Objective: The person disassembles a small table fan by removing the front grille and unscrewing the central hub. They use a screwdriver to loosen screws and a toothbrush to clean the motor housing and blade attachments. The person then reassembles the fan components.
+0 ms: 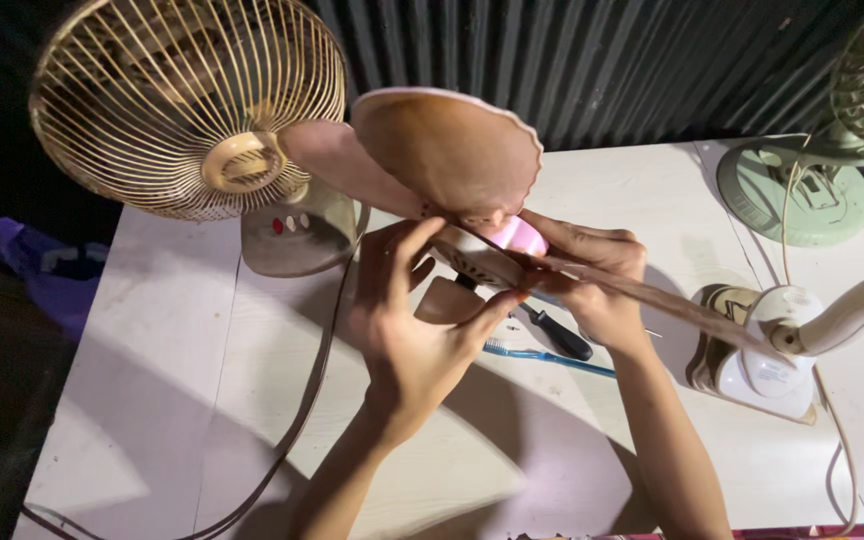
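Beige wire makes up the fan guard [190,105] at your far left, standing over a tan base [300,232] with a red button on the white table [162,380]. A brown cord [297,420] runs from that base down across the table toward you, and something purple [47,270] lies off the table's left edge.

Your left hand [417,320] is raised in the middle, fingers spread and curled, with the thumb and fingertips pressed on the hub of the fan blade [447,150]. You hold that blade above the table, its broad brown lobes tilted up toward the camera and dull with dust. A pink cloth [519,235] shows at the hub, just between your two hands.

Your right hand [592,285] is closed around the hub's right side, touching the cloth, while a narrow brown blade lobe reaches out past it to the right.

Under your hands a black-handled screwdriver [557,335] and a blue toothbrush [547,358] lie side by side on the table.

Further right, a white fan body [777,350] lies on its side with a cream arm sticking up. Behind it, at the far corner, stands a pale green fan [817,180].
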